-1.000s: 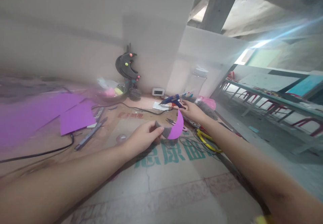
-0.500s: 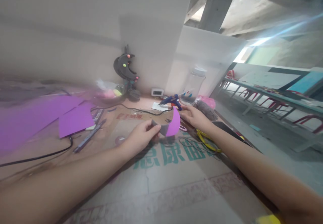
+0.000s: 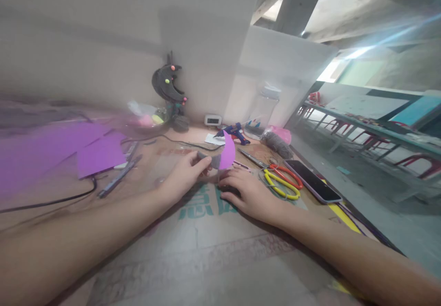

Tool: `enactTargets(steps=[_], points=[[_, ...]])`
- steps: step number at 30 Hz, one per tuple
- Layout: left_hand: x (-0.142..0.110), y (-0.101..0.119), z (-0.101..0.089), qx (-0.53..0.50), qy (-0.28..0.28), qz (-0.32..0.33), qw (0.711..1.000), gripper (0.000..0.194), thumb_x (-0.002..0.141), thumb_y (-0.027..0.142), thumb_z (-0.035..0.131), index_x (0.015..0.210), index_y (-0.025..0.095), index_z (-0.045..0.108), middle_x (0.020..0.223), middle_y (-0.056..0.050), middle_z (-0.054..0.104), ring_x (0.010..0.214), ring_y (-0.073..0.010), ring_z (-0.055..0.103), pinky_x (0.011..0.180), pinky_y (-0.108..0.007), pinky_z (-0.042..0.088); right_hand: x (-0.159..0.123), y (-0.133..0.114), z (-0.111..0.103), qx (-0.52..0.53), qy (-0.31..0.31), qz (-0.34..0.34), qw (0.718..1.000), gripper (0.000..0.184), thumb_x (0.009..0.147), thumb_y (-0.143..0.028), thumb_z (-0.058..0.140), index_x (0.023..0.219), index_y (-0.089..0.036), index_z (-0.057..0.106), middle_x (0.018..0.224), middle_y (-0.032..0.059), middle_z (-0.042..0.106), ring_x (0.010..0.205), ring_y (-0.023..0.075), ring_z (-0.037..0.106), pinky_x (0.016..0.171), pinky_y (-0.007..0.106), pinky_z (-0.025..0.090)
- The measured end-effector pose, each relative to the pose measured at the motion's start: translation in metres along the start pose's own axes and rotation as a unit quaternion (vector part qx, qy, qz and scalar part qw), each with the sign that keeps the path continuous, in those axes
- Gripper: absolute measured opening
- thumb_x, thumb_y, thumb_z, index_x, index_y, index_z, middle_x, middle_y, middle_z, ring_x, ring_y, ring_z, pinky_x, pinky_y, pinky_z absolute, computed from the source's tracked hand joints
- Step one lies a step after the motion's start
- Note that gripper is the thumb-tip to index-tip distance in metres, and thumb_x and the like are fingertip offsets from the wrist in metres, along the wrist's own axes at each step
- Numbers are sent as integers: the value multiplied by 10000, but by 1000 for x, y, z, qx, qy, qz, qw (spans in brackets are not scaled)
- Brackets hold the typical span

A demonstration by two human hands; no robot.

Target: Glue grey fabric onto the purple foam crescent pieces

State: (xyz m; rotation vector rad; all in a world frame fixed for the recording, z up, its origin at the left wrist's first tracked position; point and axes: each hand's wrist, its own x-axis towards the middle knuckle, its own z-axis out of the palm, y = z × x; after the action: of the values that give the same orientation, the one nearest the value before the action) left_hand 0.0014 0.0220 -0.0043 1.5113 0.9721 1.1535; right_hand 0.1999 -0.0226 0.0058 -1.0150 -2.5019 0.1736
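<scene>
My left hand (image 3: 184, 174) pinches a small curved piece of grey and purple foam (image 3: 223, 155) and holds it upright above the cardboard sheet (image 3: 206, 246). My right hand (image 3: 248, 195) lies palm down on the cardboard just below that piece, its fingers curled over something dark that I cannot make out. A blue glue gun (image 3: 233, 133) rests further back near the wall, away from both hands.
Scissors with red and yellow handles (image 3: 279, 179) and a phone (image 3: 313, 187) lie to the right. Purple foam sheets (image 3: 96, 155), a black cable (image 3: 51, 201) and a craft knife (image 3: 119, 177) lie left. A black crescent ornament (image 3: 167, 85), a jar (image 3: 262, 111) and a bowl (image 3: 146, 121) stand by the wall.
My right hand has drawn back from the glue gun and come down onto the cardboard under the foam piece. My left hand with the foam piece shifted slightly left and away.
</scene>
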Motion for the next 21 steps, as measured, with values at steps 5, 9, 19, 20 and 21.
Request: enactTargets(steps=[5, 9, 19, 20, 21], points=[[0, -4, -1, 24, -12, 3, 1000, 229, 812, 391, 591, 731, 182, 549, 648, 25, 603, 627, -141, 569, 607, -253, 426, -7, -13, -3, -17, 10, -14, 1000, 141, 916, -152, 480, 885, -160, 618, 829, 73, 677, 767, 178, 604, 707, 293, 477], [-3, -7, 0, 70, -45, 27, 996, 200, 825, 370, 584, 789, 174, 569, 670, 18, 594, 633, -142, 568, 601, -255, 424, -11, -20, -10, -42, 12, -10, 999, 171, 918, -150, 457, 922, -159, 627, 763, 52, 690, 635, 152, 609, 593, 248, 437], [-14, 2, 1, 175, -151, 75, 970, 237, 913, 312, 444, 993, 203, 639, 827, -14, 648, 759, -166, 598, 675, -279, 451, -10, -14, -25, -53, 63, 14, 997, 166, 935, -242, 493, 948, -194, 652, 792, 26, 700, 668, 130, 606, 618, 222, 395], [-15, 4, 1, 184, -161, 78, 966, 240, 913, 318, 445, 975, 205, 648, 871, -22, 661, 802, -175, 604, 713, -290, 459, -9, -13, -27, -45, 65, 28, 996, 166, 934, -247, 493, 947, -191, 649, 794, 25, 695, 658, 126, 596, 612, 220, 393], [-16, 6, 2, 188, -167, 79, 965, 238, 908, 321, 457, 990, 208, 650, 911, -27, 668, 836, -182, 608, 742, -300, 465, -8, -13, -30, -39, 65, 42, 996, 167, 934, -251, 494, 944, -185, 647, 787, 24, 689, 644, 121, 585, 602, 217, 388]])
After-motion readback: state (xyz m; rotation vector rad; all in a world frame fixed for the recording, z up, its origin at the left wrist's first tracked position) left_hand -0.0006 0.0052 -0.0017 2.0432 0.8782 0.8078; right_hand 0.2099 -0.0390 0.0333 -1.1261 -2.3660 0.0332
